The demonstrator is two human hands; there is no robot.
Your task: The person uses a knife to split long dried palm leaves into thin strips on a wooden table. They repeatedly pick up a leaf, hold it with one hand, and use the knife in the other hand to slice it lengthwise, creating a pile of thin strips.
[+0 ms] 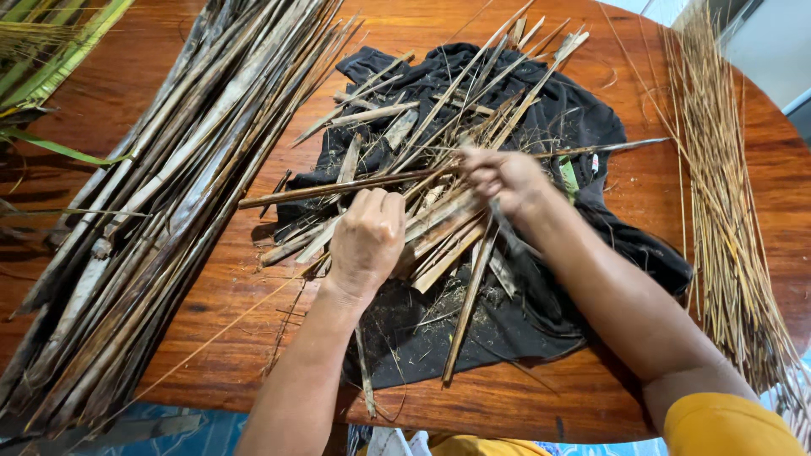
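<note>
The strip lies nearly level across the cloth, long axis left to right, its far end just off the cloth's left edge. The left hand is fisted on it; the right hand pinches its other end. Many leaves left of the cloth look unworked; thin ribs are piled to its right.

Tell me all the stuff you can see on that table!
Wooden table: one, reddish brown, round, under everything.
Black cloth: one, spread at the table's middle.
Dried leaf strips: many, tan and brown, heaped on the cloth.
Long leaf strip: one, dark brown, gripped by both hands.
Long dried stalks: big bundle, grey-brown, left side.
Thin midribs: a sheaf, straw yellow, right side.
Green leaves: a few, top left corner.
Left hand: one, fist closed on the strip.
Right hand: one, pinching the strip.
</note>
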